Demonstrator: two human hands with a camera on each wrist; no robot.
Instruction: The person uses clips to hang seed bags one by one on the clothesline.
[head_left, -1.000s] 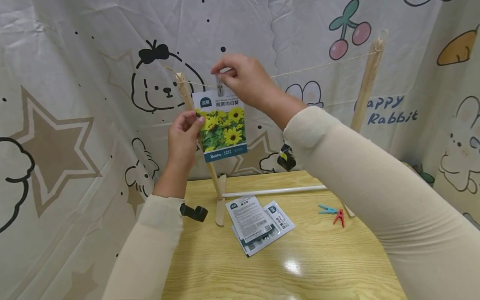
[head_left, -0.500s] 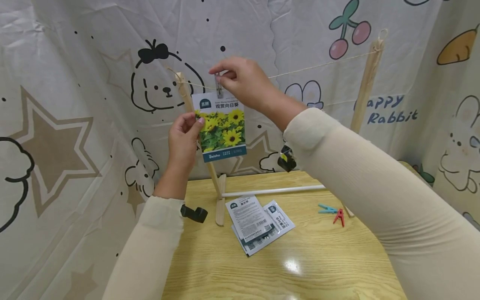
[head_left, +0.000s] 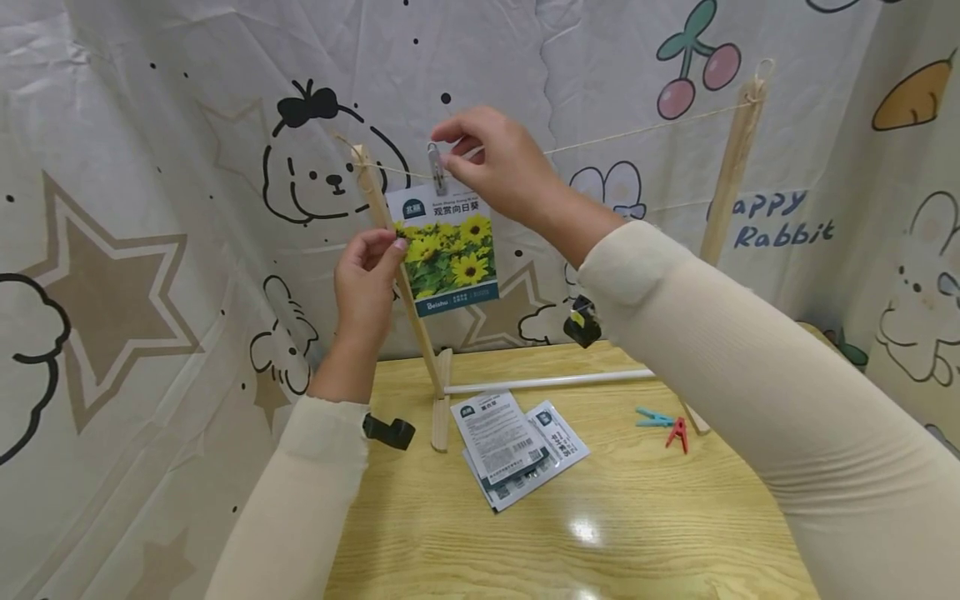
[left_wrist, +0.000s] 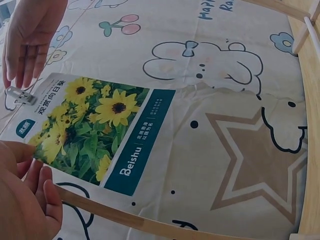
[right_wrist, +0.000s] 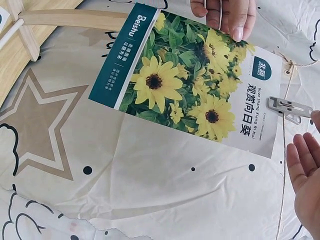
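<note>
A seed packet (head_left: 450, 250) printed with yellow sunflowers hangs from a string (head_left: 645, 132), with a grey clothespin (right_wrist: 290, 107) clamped over its top edge. My left hand (head_left: 365, 275) holds the packet's left edge lightly between thumb and fingertips; in the left wrist view the thumb (left_wrist: 22, 152) lies along that edge. Beside the clothespin, my right hand (head_left: 498, 162) has its thumb and forefinger spread around it. The right wrist view shows a fingertip very close to the clothespin's tail, and contact cannot be told. Straight right fingers (left_wrist: 30, 55) show in the left wrist view.
Two wooden posts, left (head_left: 408, 292) and right (head_left: 731, 175), carry the string. A white rod (head_left: 547, 382) runs between them low down. More packets (head_left: 498, 437) lie stacked on the wooden table (head_left: 637, 525). Blue (head_left: 654, 418) and red (head_left: 677, 435) clothespins lie right. Printed cloth (head_left: 150, 125) hangs behind.
The right thumb and forefinger have spread away from the clothespin, and that hand has shifted slightly right. The packet has swung a little right and up; the left hand has barely moved.
</note>
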